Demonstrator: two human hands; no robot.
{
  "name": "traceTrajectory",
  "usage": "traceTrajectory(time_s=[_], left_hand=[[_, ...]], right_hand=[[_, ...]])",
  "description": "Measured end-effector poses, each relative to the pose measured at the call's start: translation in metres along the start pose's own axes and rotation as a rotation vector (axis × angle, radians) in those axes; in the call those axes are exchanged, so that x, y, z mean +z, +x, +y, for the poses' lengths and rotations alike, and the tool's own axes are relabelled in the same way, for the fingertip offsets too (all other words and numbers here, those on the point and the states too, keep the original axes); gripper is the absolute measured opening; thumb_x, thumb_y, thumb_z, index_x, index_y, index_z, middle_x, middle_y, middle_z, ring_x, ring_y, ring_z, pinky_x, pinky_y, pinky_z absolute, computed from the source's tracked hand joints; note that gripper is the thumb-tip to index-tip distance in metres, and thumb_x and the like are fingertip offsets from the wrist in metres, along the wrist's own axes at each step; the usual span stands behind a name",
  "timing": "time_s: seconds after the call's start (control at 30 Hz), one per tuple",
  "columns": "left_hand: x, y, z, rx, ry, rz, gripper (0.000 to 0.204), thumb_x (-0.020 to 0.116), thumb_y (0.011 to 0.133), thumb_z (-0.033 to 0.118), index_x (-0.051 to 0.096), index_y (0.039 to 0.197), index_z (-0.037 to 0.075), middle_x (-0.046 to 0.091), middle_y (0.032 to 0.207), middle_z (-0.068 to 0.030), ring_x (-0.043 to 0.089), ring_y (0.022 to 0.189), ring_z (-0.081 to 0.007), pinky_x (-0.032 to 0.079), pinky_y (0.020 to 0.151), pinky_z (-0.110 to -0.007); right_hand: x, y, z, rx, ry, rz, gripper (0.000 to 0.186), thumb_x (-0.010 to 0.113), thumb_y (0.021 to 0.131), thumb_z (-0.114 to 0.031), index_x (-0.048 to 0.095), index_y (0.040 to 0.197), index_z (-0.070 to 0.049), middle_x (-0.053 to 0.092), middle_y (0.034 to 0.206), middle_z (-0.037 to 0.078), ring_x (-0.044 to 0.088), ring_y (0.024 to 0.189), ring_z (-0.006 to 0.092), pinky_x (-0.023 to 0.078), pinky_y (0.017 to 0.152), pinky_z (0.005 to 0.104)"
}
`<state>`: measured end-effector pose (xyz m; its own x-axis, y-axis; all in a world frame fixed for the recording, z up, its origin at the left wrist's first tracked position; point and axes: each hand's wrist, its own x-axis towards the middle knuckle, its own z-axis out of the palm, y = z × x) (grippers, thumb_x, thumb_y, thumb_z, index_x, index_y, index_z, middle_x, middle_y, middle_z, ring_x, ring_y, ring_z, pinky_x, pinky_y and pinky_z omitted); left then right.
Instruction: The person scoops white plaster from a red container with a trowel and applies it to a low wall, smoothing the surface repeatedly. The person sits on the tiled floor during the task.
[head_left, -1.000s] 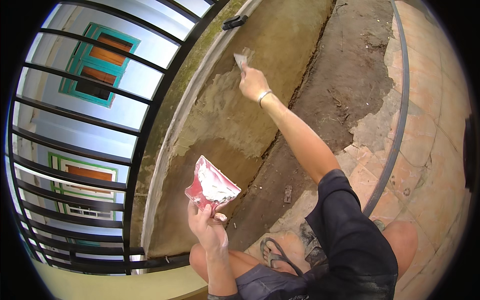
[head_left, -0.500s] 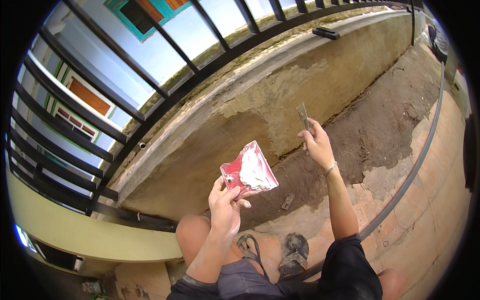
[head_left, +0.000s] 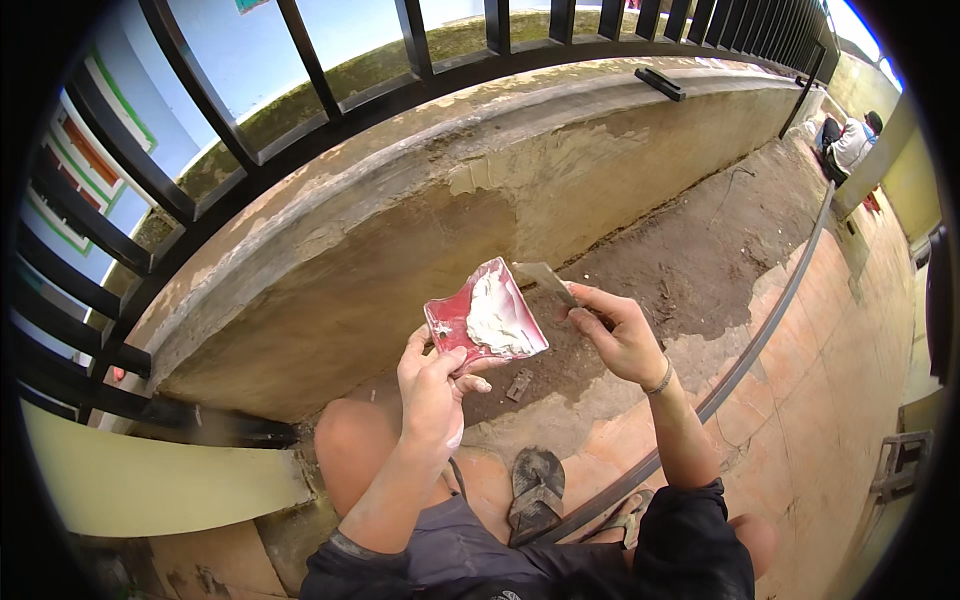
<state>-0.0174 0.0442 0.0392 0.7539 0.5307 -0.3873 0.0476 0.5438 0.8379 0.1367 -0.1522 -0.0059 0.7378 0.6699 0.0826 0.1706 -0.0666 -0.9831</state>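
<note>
My left hand [head_left: 428, 390] is closed around the narrow end of a red plastic spreader [head_left: 452, 312], the thumb on top. A thick mound of white putty [head_left: 495, 318] covers much of its face. In my right hand [head_left: 622, 338] is a putty knife [head_left: 545, 282], gripped between thumb and fingers. Its flat blade points left, with the tip just beside the spreader's upper right edge; I cannot tell whether they touch. White smears mark the fingers of my left hand.
A low, patchy plastered wall [head_left: 370, 270] curves across, topped by a black metal fence [head_left: 420, 80]. A black object [head_left: 660, 83] lies on its ledge. Bare soil [head_left: 690, 250], a grey rail [head_left: 740, 375] and cracked tiles [head_left: 800, 360] run alongside. Another person [head_left: 852, 145] sits far right.
My right hand has brought the putty knife down and left, from above the soil to beside the spreader, its blade now tilted leftward. The view has turned right, showing the other person more fully.
</note>
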Motion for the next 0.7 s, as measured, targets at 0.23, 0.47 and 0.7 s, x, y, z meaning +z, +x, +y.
traceTrajectory(time_s=[0.23,0.47,0.7], left_hand=[[-0.001,0.011,-0.004,-0.072,-0.087,-0.125,0.051,0.052,0.093,-0.006,0.038,0.142,-0.01,0.069,0.117,-0.0254,0.077,0.086,-0.0346,0.056,0.053,-0.029],[0.006,0.018,-0.017,-0.07,-0.153,-0.074,0.049,0.05,0.095,-0.007,0.037,0.142,-0.008,0.068,0.117,-0.0264,0.076,0.086,-0.033,0.058,0.054,-0.03],[0.018,0.018,-0.02,-0.075,-0.248,-0.071,0.053,0.049,0.093,-0.006,0.033,0.144,-0.009,0.068,0.119,-0.0269,0.076,0.085,-0.0329,0.059,0.054,-0.03]], right_hand=[[0.004,-0.007,0.025,-0.449,-0.468,0.078,0.054,0.064,0.079,0.013,0.074,0.127,-0.007,0.069,0.097,0.012,0.063,0.087,0.0279,0.053,0.078,0.0371],[-0.021,-0.019,0.032,-0.39,-0.693,0.16,0.043,0.062,0.086,0.014,0.075,0.123,-0.003,0.066,0.094,0.013,0.061,0.083,0.0288,0.051,0.077,0.0365],[-0.016,0.003,0.041,-0.432,-0.595,0.081,0.045,0.059,0.087,0.02,0.071,0.126,0.002,0.067,0.095,0.015,0.063,0.087,0.0279,0.052,0.081,0.0347]])
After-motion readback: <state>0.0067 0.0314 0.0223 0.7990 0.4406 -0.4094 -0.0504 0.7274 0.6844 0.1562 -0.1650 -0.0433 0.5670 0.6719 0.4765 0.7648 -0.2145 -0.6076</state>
